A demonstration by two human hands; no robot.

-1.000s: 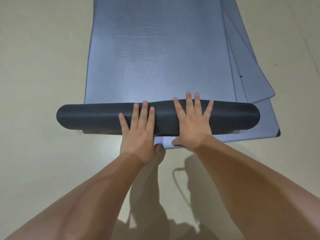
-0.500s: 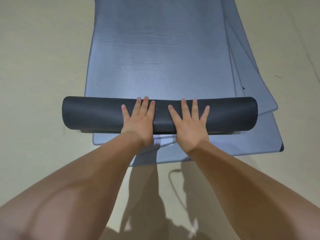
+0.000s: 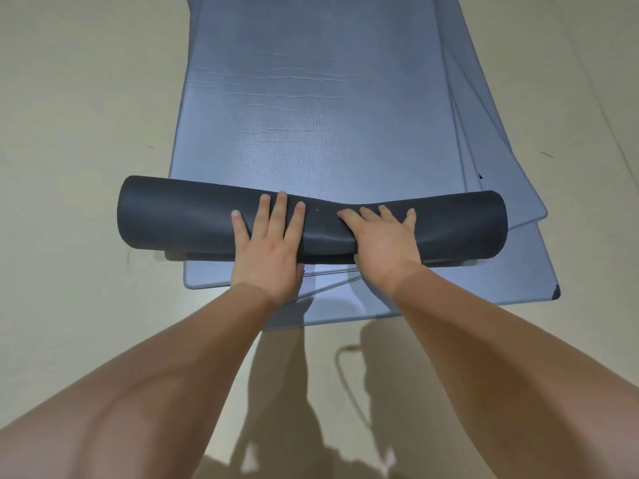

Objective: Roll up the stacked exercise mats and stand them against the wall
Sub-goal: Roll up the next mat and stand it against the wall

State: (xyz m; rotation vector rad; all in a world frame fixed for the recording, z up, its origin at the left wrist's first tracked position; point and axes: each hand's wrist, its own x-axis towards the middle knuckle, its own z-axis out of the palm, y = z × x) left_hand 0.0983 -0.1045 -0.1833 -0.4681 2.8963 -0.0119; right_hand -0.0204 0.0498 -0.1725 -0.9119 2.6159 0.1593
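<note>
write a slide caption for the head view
Left hand presses and right hand grips the dark roll atop stacked blue mats

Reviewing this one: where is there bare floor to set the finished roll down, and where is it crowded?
Bare floor runs left of the mat stack and the roll, and right of the fanned mat corners. Crowded: mid-roll, where the left hand presses and the right hand grips, and the stack's right side.
</note>
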